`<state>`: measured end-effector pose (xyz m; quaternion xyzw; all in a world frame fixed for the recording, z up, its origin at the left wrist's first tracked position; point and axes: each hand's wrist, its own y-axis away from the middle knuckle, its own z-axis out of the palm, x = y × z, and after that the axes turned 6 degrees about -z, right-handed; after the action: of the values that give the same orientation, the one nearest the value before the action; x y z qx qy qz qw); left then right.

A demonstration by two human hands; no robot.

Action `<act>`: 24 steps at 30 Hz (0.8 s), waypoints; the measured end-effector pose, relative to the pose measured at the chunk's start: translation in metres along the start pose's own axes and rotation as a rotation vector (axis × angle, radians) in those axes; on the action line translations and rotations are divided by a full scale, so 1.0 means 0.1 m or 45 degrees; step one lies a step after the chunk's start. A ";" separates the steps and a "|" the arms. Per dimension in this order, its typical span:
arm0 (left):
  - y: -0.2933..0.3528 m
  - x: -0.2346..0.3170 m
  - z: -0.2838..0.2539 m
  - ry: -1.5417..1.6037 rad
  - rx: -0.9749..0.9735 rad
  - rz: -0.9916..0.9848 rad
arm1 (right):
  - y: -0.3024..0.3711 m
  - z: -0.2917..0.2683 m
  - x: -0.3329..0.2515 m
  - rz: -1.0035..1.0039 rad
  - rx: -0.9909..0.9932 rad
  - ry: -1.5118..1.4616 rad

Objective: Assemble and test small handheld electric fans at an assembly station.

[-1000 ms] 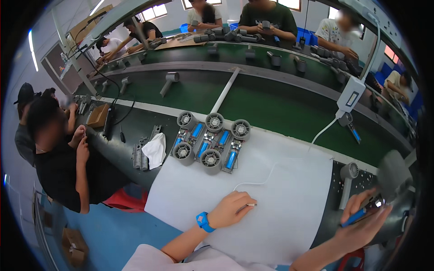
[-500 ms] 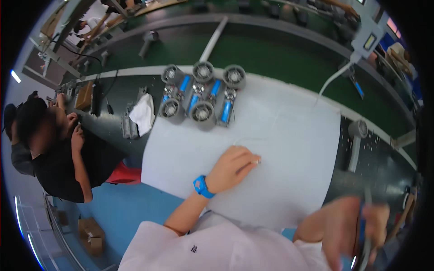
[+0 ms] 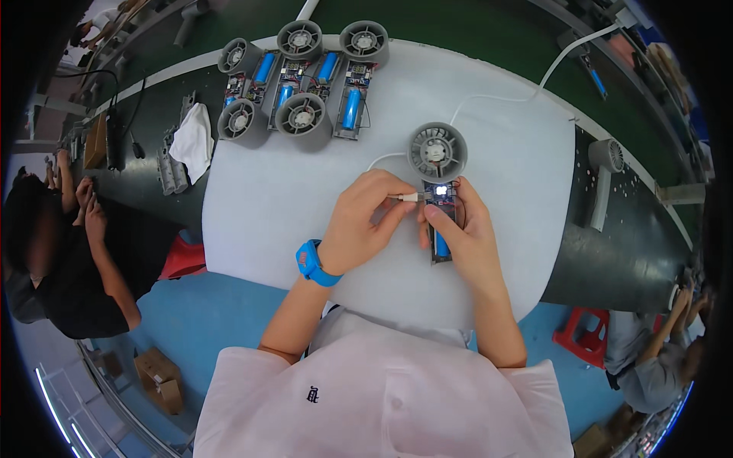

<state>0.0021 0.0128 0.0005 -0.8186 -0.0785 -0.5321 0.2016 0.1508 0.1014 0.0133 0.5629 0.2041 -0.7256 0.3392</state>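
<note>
1. White cloth (image 3: 192, 143) lies just left of the white sheet (image 3: 519, 191), beside some grey parts (image 3: 169, 169).
2. Five open fan units (image 3: 303, 118) sit grouped on the far left part of the white sheet, blue cells exposed; the white cable (image 3: 383, 159) reaches none of them.
3. Near the middle of the white sheet, the left hand (image 3: 357, 221) pinches a white plug (image 3: 412, 197) between thumb and fingers, a blue watch (image 3: 317, 263) on its wrist.
4. Held over the middle of the white sheet is a sixth fan unit (image 3: 436, 164), head pointing away from the person. The plug meets the left edge of its circuit board (image 3: 449, 201), where a white light (image 3: 441, 190) glows. Power therefore appears connected, though full seating cannot be told; the handle remains uncovered, so closing it seems undone.
5. The right hand (image 3: 472, 233) curls around that handle, right of the white sheet's middle, thumb laid across it.
6. Another grey fan (image 3: 607, 156) rests right of the white sheet.
</note>
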 end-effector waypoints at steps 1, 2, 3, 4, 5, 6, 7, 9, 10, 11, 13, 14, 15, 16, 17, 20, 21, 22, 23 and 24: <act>0.01 0.01 0.01 0.007 0.032 -0.006 | 0.01 0.01 -0.01 0.018 -0.004 -0.003; 0.01 0.00 0.02 0.012 0.064 -0.014 | 0.00 0.02 0.00 0.036 -0.009 -0.008; 0.01 0.00 0.02 0.015 0.065 -0.017 | 0.00 0.01 0.00 0.039 -0.008 -0.007; 0.02 0.00 0.02 0.009 0.068 -0.007 | -0.01 0.00 0.01 0.039 -0.011 -0.011; 0.01 0.00 0.01 0.002 0.072 0.005 | -0.01 -0.01 0.00 0.038 -0.014 -0.015; 0.01 0.01 0.01 0.004 0.073 0.004 | -0.02 -0.01 0.00 0.039 -0.015 -0.013; 0.01 0.01 0.01 0.007 0.080 0.008 | -0.01 0.00 0.00 0.035 -0.006 -0.036; 0.01 0.01 0.01 0.012 0.086 0.011 | -0.01 0.00 0.00 0.033 0.003 -0.057; 0.00 0.01 0.00 0.004 0.083 0.026 | -0.02 0.00 -0.02 0.047 -0.012 -0.049; 0.00 0.01 0.00 -0.004 0.079 0.041 | -0.02 0.00 -0.03 0.060 -0.026 -0.040; 0.01 0.01 -0.01 0.004 0.085 0.043 | -0.01 -0.02 -0.03 0.073 -0.056 0.002; 0.01 0.01 -0.01 0.010 0.089 0.049 | -0.02 -0.03 -0.03 0.082 -0.085 0.043; 0.02 0.00 -0.01 0.011 0.088 0.050 | -0.01 -0.03 -0.03 0.081 -0.083 0.045; 0.02 -0.01 0.00 0.028 0.085 0.044 | -0.01 -0.04 -0.03 0.088 -0.099 0.075; 0.03 -0.01 0.00 0.044 0.082 0.037 | 0.00 -0.04 -0.03 0.094 -0.116 0.104; 0.03 -0.03 0.00 0.051 0.082 0.012 | -0.02 -0.02 0.03 -0.021 -0.167 0.218; 0.04 -0.04 0.00 0.052 0.081 0.013 | -0.01 0.00 0.02 -0.022 -0.166 0.218; 0.04 -0.06 -0.01 0.071 0.108 0.041 | -0.01 0.03 0.02 0.010 -0.156 0.117; 0.04 -0.06 -0.02 0.091 0.135 0.070 | -0.01 0.06 0.01 0.040 -0.144 0.016; 0.04 -0.06 -0.01 0.093 0.134 0.072 | -0.01 0.08 0.02 0.039 -0.142 0.017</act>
<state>-0.0001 0.0094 -0.0057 -0.7889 -0.0758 -0.5508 0.2619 0.1446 0.0961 0.0132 0.5508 0.2380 -0.7041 0.3798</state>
